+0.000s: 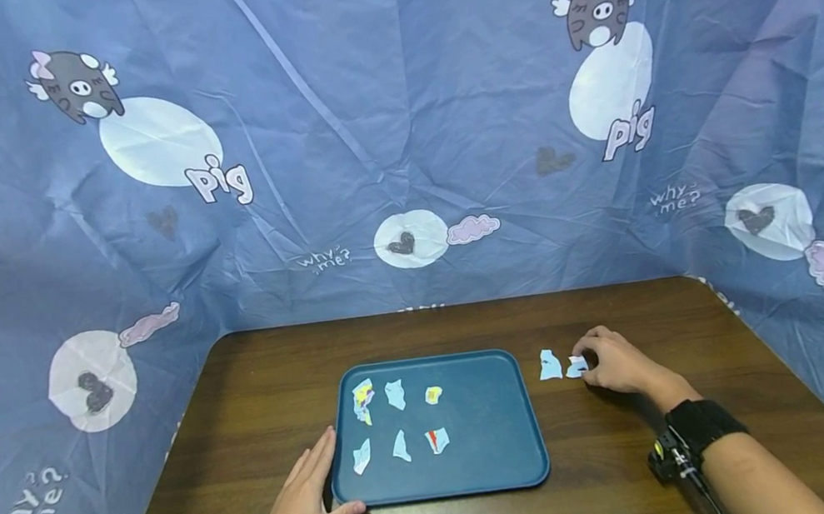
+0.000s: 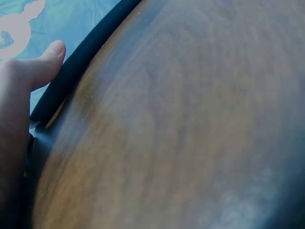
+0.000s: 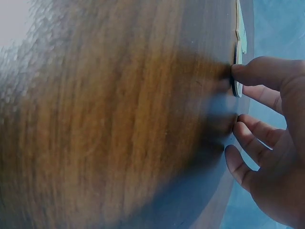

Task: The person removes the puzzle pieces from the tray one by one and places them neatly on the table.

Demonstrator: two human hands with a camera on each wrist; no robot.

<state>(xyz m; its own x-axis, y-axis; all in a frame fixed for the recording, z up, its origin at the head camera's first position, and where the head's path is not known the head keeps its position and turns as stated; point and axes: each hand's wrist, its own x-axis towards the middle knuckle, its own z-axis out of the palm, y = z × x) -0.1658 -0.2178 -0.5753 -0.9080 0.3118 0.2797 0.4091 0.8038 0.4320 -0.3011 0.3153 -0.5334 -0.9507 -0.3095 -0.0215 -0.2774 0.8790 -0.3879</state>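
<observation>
In the head view my right hand [image 1: 615, 361] is at the right of the table, thumb and index finger pinching the edge of a small, jagged light-blue flat piece [image 1: 577, 366]. In the right wrist view the thumb of that hand [image 3: 281, 124] meets the piece at the tabletop, the other fingers loosely bent. Just left of it lies a second light-blue piece [image 1: 549, 366]. My left hand [image 1: 302, 499] rests against the left side of a dark blue tray [image 1: 485, 450], fingers straight along the side and thumb at the front rim.
Several jagged pieces lie in two rows on the tray's left part, among them a yellow-patterned one [image 1: 363, 401] and one with a red stripe [image 1: 437, 440]. The brown wooden table [image 1: 248, 417] is bordered by a blue printed cloth [image 1: 338, 131].
</observation>
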